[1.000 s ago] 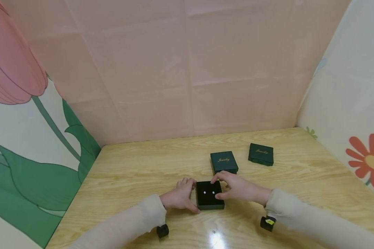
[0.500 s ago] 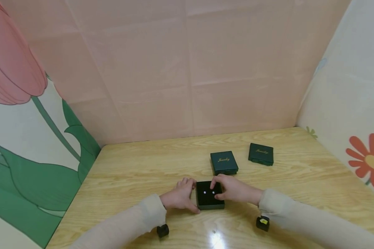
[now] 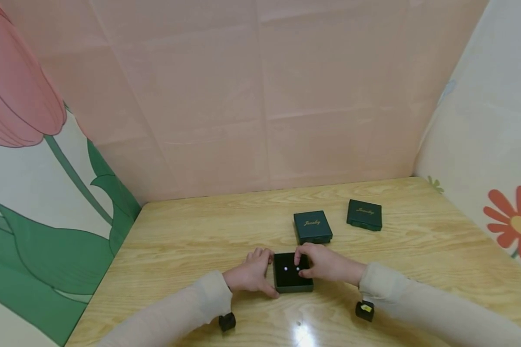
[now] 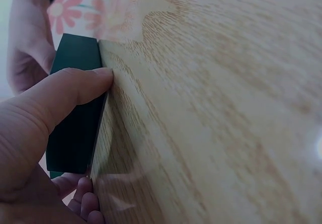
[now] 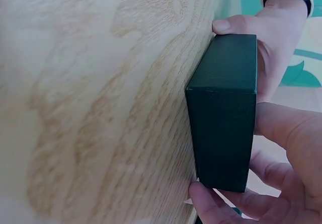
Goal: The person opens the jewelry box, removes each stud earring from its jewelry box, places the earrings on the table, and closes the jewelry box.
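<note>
An open dark green jewelry box [image 3: 294, 289] with a black insert stands on the wooden table in the head view. Two small pale stud earrings, a left one [image 3: 285, 269] and a right one [image 3: 297, 269], sit in the insert. My left hand [image 3: 251, 274] grips the box's left side, thumb at the front and fingers at the back. My right hand [image 3: 330, 263] reaches over the right side, its thumb and index fingertip on either side of the right earring. Whether they pinch it is too small to tell. Other right fingers [image 5: 261, 204] touch the box's outside.
Behind the open box lies a dark green lid-like box [image 3: 312, 225] with gold lettering. Farther right is a similar green box [image 3: 364, 214]. A pink backdrop [image 3: 260, 120] rises behind the table [image 3: 178, 231], with floral panels at both sides.
My right hand has shifted slightly left and inward over the insert, its fingertips coming down around the right earring. My left hand and the boxes have stayed put.
</note>
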### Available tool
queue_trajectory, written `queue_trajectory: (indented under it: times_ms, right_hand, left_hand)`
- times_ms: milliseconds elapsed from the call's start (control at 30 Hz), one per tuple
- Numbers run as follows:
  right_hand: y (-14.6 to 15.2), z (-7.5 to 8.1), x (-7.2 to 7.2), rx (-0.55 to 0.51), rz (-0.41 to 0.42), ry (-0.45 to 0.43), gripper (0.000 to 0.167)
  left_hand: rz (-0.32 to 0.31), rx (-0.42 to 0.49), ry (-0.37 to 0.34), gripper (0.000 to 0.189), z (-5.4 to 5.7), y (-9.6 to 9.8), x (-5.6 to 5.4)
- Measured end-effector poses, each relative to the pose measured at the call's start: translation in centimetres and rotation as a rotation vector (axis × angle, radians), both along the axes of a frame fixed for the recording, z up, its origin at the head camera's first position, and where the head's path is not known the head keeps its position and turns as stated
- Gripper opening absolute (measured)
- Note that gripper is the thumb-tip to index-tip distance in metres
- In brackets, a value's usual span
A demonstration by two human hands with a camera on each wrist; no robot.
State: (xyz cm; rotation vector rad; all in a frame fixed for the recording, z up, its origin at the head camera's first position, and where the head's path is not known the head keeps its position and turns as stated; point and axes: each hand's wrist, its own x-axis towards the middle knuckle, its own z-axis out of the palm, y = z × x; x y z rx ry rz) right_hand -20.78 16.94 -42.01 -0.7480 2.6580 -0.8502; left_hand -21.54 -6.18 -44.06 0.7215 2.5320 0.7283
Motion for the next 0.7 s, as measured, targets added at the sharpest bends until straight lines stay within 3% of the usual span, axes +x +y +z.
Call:
queue_trajectory:
  times_ms: [700]
  right_hand:
    - [-0.30,-0.37,-0.06,0.065,-0.025,0.072,0.018]
  left_hand:
    - [-0.002,0.003,-0.002,0.087,0.03,0.07,0.03]
